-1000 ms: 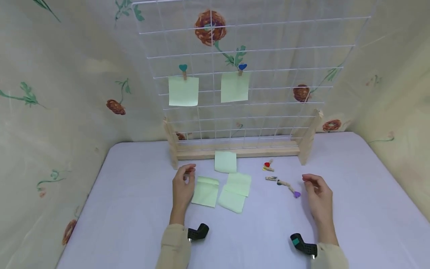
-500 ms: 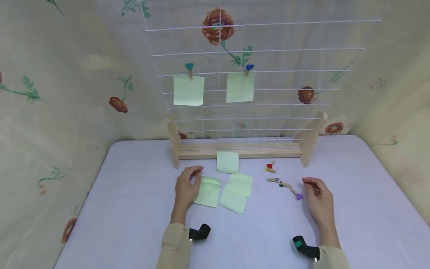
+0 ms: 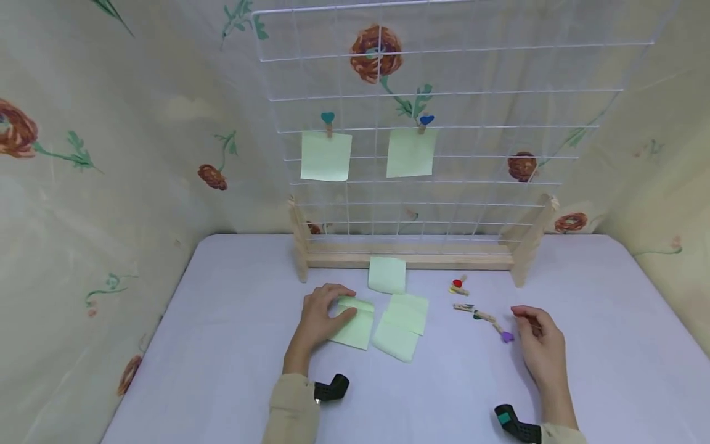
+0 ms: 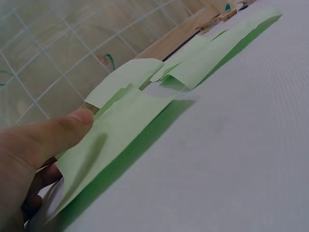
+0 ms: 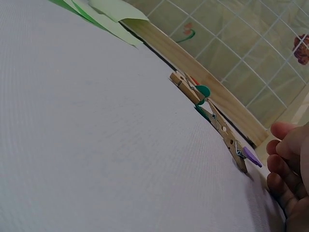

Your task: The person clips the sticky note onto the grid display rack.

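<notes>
Here's the left hand (image 3: pixel 320 316), just left of centre in the head view, thumb and forefinger spread wide about the left note (image 3: pixel 355 333), which lies on the bench (image 3: pixel 432 401); whether skin meets paper, I can't tell. Just right of it two notes (image 3: pixel 407 314) overlap, and above them the back note (image 3: pixel 387 275) sits up against the rack (image 3: pixel 466 262). Over at lower right, the right hand (image 3: pixel 540 345) is loosely curled, just beside the purple clip (image 3: pixel 507 337), last in a slanting row of clips (image 3: pixel 485 317). A red clip (image 3: pixel 457 283) lies above the row. Up at upper centre, two hung notes (image 3: pixel 326 157), under a teal clip (image 3: pixel 328 117) and a blue clip (image 3: pixel 426 119)!
</notes>
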The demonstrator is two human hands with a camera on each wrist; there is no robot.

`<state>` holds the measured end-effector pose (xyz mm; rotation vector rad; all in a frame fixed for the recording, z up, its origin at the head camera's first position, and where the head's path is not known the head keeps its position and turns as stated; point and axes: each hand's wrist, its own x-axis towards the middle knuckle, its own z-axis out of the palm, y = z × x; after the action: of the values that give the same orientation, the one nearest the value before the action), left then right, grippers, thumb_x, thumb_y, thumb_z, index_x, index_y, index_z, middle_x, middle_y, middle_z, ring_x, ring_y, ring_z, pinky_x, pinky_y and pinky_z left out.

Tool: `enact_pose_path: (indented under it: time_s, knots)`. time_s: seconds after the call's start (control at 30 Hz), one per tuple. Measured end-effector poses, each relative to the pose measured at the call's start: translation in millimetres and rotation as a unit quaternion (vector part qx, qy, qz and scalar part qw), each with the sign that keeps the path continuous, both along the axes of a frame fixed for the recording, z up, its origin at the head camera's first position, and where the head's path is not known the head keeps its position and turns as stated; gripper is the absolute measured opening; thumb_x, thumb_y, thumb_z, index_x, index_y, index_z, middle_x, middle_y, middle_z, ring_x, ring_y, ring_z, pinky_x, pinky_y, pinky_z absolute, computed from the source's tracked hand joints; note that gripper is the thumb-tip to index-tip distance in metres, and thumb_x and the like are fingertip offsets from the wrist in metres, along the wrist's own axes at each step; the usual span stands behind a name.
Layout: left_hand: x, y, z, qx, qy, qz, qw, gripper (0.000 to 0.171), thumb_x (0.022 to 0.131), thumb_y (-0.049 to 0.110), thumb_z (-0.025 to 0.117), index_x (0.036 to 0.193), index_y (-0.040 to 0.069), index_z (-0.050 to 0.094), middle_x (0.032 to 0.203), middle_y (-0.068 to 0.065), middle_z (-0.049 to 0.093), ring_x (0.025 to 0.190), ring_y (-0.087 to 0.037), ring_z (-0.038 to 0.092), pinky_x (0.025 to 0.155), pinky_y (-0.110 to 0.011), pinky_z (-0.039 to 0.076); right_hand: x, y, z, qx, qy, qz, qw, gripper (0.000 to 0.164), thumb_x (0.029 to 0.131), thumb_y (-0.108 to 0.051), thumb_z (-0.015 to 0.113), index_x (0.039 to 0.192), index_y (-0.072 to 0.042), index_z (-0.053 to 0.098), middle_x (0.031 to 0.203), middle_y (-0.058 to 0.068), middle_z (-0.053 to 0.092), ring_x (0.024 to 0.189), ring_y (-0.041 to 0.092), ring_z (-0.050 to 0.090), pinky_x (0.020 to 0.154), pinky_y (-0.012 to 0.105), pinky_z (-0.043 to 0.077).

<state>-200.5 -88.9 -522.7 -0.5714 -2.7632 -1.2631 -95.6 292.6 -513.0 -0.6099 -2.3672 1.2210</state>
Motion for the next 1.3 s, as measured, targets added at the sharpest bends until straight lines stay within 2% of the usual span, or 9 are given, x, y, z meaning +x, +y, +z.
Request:
enact_pose_path:
  time_s: [0.33,0.5,0.77,0.87,0.93,1.03,1.13,1.3]
  knots:
    - [-2.3,-0.3,-3.4,-0.008,-0.004,-0.006,0.9999,0.035,0.081,0.041,0.071,0.114,0.029,0.066,0.122,0.005,0.06,0.119,-0.019,0.051,0.103,-0.045,0.029,-1.0,2.0,-3.7,0.008,-0.011,0.004,1.0,0.022,0.097,-0.016,0.048,0.111,-0.012,0.064,0.095,-0.023,0.056,0.085,-0.01,0.049,0.072,0.005,0.037]
    - [-2.9,-0.4,-4.3,0.01,-0.001,0.004,0.9999,0.035,0.083,0.038,0.07,0.117,0.027,0.065,0.121,0.004,0.061,0.119,-0.018,0.052,0.104,-0.045,0.03,-0.9,1.8,-2.7,0.008,-0.006,0.01,1.0,0.022,0.097,-0.016,0.048,0.111,-0.012,0.064,0.095,-0.023,0.056,0.084,-0.008,0.049,0.071,0.005,0.037]
    - [-2.5,-3.5,-2.6,0.059,-0.009,0.026,0.9979,0.023,0.081,0.033,0.074,0.102,0.026,0.069,0.109,0.004,0.059,0.11,-0.017,0.053,0.103,-0.043,0.038,-2.3,-1.5,-3.2,-0.001,-0.005,0.005,1.0,0.021,0.096,-0.014,0.049,0.111,-0.011,0.064,0.094,-0.02,0.058,0.083,-0.01,0.049,0.07,0.006,0.037]
    - [-0.9,-3.9,-1.4,0.049,-0.011,0.02,0.9985,0.021,0.079,0.032,0.076,0.099,0.026,0.071,0.107,0.003,0.056,0.106,-0.018,0.049,0.097,-0.042,0.041,-2.0,-2.5,-3.1,-0.003,-0.003,0.004,1.0,0.021,0.096,-0.013,0.049,0.11,-0.01,0.065,0.092,-0.023,0.057,0.082,-0.011,0.049,0.07,0.006,0.037]
    - [-0.2,-4.0,-0.5,0.03,-0.01,0.012,0.9994,0.021,0.079,0.032,0.076,0.098,0.026,0.071,0.108,0.002,0.054,0.106,-0.018,0.047,0.095,-0.042,0.04,-2.0,-3.4,-2.8,-0.004,0.002,0.001,1.0,0.021,0.095,-0.012,0.05,0.109,-0.011,0.065,0.09,-0.028,0.054,0.082,-0.011,0.049,0.07,0.005,0.037]
    - [0.0,-4.2,1.0,0.008,0.0,-0.004,1.0,0.018,0.08,0.028,0.075,0.097,0.025,0.072,0.109,0.0,0.053,0.105,-0.019,0.045,0.094,-0.041,0.038,-2.8,-3.6,-2.4,-0.002,0.0,0.004,1.0,0.021,0.095,-0.013,0.05,0.109,-0.01,0.065,0.089,-0.029,0.053,0.081,-0.011,0.049,0.07,0.005,0.037]
    - [0.5,-4.7,2.8,0.003,0.01,-0.018,0.9998,0.016,0.08,0.025,0.076,0.096,0.022,0.073,0.109,-0.001,0.053,0.105,-0.02,0.044,0.094,-0.042,0.035,-3.7,-3.9,-2.0,0.0,0.0,0.005,1.0,0.021,0.096,-0.013,0.05,0.109,-0.01,0.066,0.089,-0.03,0.053,0.081,-0.011,0.048,0.07,0.006,0.037]
    - [0.5,-5.1,1.2,0.005,0.016,-0.018,0.9997,0.01,0.08,0.023,0.075,0.09,0.021,0.074,0.109,-0.002,0.054,0.105,-0.021,0.045,0.094,-0.043,0.036,-3.1,-3.9,-3.3,0.003,-0.014,-0.001,1.0,0.021,0.096,-0.015,0.05,0.109,-0.012,0.065,0.091,-0.028,0.054,0.082,-0.011,0.048,0.071,0.006,0.036]
